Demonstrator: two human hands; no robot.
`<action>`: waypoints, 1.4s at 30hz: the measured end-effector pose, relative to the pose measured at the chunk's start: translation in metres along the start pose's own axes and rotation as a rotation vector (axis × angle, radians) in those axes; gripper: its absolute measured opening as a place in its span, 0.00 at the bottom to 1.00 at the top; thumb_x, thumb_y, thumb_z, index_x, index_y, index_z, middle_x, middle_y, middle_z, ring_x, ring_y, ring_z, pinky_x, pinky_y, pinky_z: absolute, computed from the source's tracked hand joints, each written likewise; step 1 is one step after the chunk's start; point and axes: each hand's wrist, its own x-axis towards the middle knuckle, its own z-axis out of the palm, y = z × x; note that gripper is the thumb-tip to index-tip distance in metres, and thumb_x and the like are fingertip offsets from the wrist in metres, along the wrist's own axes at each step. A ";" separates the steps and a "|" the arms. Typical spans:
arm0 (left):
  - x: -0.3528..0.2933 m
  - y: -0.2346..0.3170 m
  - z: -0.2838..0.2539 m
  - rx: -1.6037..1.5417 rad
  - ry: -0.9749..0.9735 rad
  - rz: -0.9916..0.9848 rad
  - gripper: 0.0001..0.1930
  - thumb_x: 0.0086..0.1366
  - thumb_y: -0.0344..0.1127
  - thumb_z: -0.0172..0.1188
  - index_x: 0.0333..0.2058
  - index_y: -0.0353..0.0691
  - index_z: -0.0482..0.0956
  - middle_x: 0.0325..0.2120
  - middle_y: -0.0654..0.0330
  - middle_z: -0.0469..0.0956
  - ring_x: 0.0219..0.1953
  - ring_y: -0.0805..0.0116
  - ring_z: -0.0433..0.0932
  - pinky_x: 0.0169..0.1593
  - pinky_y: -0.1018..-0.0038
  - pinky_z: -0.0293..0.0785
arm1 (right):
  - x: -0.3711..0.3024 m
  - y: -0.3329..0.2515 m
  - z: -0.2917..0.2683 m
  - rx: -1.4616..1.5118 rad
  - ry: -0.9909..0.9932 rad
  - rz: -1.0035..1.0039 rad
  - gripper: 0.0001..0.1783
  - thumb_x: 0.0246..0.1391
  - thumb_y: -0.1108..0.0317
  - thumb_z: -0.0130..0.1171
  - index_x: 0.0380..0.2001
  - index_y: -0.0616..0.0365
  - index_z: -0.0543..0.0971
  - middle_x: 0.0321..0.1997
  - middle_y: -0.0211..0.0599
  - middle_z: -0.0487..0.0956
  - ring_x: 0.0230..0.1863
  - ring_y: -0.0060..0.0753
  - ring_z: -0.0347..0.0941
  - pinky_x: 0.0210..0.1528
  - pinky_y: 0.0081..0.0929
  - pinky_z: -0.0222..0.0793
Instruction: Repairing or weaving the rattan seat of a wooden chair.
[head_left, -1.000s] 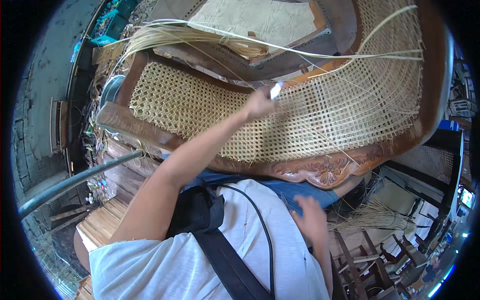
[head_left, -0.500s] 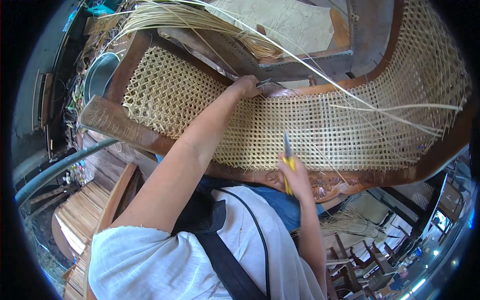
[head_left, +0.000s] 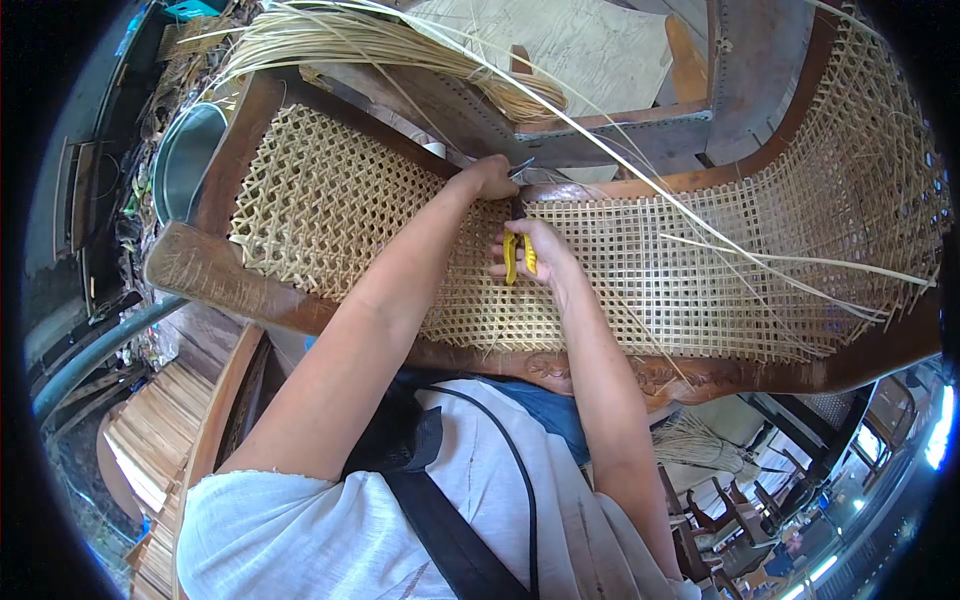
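A woven cane panel (head_left: 620,265) in a carved brown wooden chair frame (head_left: 510,362) lies across in front of me. My left hand (head_left: 488,180) is closed at the far rail, beside the joint between the two cane sections. A small pointed metal tool (head_left: 523,166) sticks out of its fingers. Just nearer to me, above the weave, my right hand (head_left: 543,245) grips yellow-handled pliers (head_left: 512,258). Their handles are spread and the narrow jaws point away, toward my left hand. Long loose cane strands (head_left: 640,160) cross over the panel.
A bundle of cane strands (head_left: 340,45) rests on another wooden frame (head_left: 610,135) at the back. A grey bucket (head_left: 188,165) stands at the left. Stacked wood strips (head_left: 165,430) lie at lower left, and more cane (head_left: 700,445) lies at lower right.
My right hand has moved left and away from me with the pliers, from the panel's near edge to just below my left hand. The left hand stays at the far rail.
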 end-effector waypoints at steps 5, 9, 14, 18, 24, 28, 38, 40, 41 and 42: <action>-0.001 0.002 0.001 0.008 -0.005 -0.004 0.23 0.49 0.44 0.64 0.38 0.29 0.82 0.41 0.37 0.79 0.48 0.48 0.79 0.51 0.62 0.75 | 0.014 0.011 -0.001 0.091 0.000 -0.021 0.22 0.59 0.66 0.51 0.53 0.66 0.64 0.44 0.49 0.69 0.40 0.42 0.73 0.36 0.52 0.83; -0.004 0.002 -0.004 0.015 -0.041 0.023 0.23 0.50 0.47 0.63 0.38 0.33 0.83 0.40 0.39 0.80 0.47 0.48 0.79 0.51 0.62 0.75 | 0.017 0.016 0.000 0.157 -0.017 -0.053 0.18 0.60 0.64 0.54 0.48 0.64 0.66 0.41 0.48 0.70 0.40 0.41 0.73 0.37 0.50 0.83; 0.002 -0.013 -0.002 0.077 0.090 0.104 0.23 0.50 0.50 0.64 0.38 0.37 0.84 0.37 0.42 0.81 0.44 0.48 0.80 0.49 0.61 0.75 | 0.016 0.017 0.002 0.159 -0.039 -0.092 0.14 0.59 0.64 0.55 0.43 0.62 0.69 0.36 0.44 0.72 0.35 0.39 0.74 0.37 0.53 0.83; -0.007 0.009 -0.002 -0.017 0.061 0.132 0.22 0.54 0.52 0.63 0.40 0.40 0.84 0.37 0.44 0.82 0.43 0.50 0.81 0.47 0.62 0.75 | -0.038 0.028 -0.017 -0.151 0.035 -0.120 0.14 0.59 0.61 0.56 0.42 0.60 0.72 0.36 0.42 0.74 0.37 0.41 0.75 0.34 0.49 0.80; -0.051 0.085 0.008 -0.265 0.037 0.278 0.32 0.64 0.63 0.52 0.37 0.34 0.82 0.29 0.49 0.83 0.38 0.58 0.82 0.44 0.64 0.74 | -0.261 0.151 -0.049 -1.220 0.224 -0.124 0.29 0.62 0.43 0.48 0.46 0.62 0.70 0.47 0.60 0.74 0.49 0.63 0.72 0.51 0.51 0.69; -0.118 0.171 0.046 -0.432 -0.302 0.188 0.39 0.67 0.70 0.36 0.37 0.38 0.83 0.38 0.53 0.82 0.42 0.60 0.79 0.51 0.63 0.74 | -0.301 0.233 -0.060 -1.152 0.396 -0.267 0.28 0.63 0.50 0.49 0.57 0.59 0.67 0.52 0.55 0.70 0.54 0.60 0.67 0.56 0.49 0.65; -0.237 0.249 0.111 -0.815 -0.696 0.417 0.24 0.74 0.51 0.43 0.48 0.36 0.76 0.38 0.58 0.76 0.40 0.69 0.75 0.48 0.70 0.74 | -0.283 0.183 -0.064 -0.384 0.723 -0.980 0.37 0.61 0.64 0.53 0.69 0.61 0.52 0.63 0.56 0.66 0.58 0.61 0.66 0.60 0.43 0.63; -0.231 0.246 0.111 -0.787 -0.633 0.541 0.24 0.74 0.53 0.44 0.49 0.36 0.75 0.42 0.58 0.76 0.43 0.69 0.74 0.48 0.70 0.74 | -0.291 0.178 -0.064 -0.566 0.945 -0.654 0.38 0.61 0.65 0.52 0.70 0.57 0.49 0.61 0.56 0.70 0.54 0.55 0.72 0.56 0.40 0.67; -0.215 0.243 0.108 -0.714 -0.548 0.676 0.23 0.73 0.52 0.45 0.49 0.36 0.75 0.43 0.57 0.75 0.44 0.66 0.75 0.50 0.67 0.73 | -0.296 0.180 -0.069 -0.443 0.891 -0.708 0.38 0.61 0.65 0.53 0.70 0.53 0.50 0.54 0.49 0.76 0.46 0.48 0.77 0.50 0.38 0.71; -0.196 0.240 0.105 -0.636 -0.467 0.809 0.22 0.73 0.51 0.46 0.50 0.36 0.75 0.45 0.55 0.75 0.46 0.63 0.75 0.52 0.65 0.72 | -0.288 0.199 -0.091 -0.295 0.804 -0.740 0.34 0.62 0.66 0.51 0.69 0.49 0.53 0.43 0.41 0.78 0.35 0.36 0.76 0.41 0.33 0.73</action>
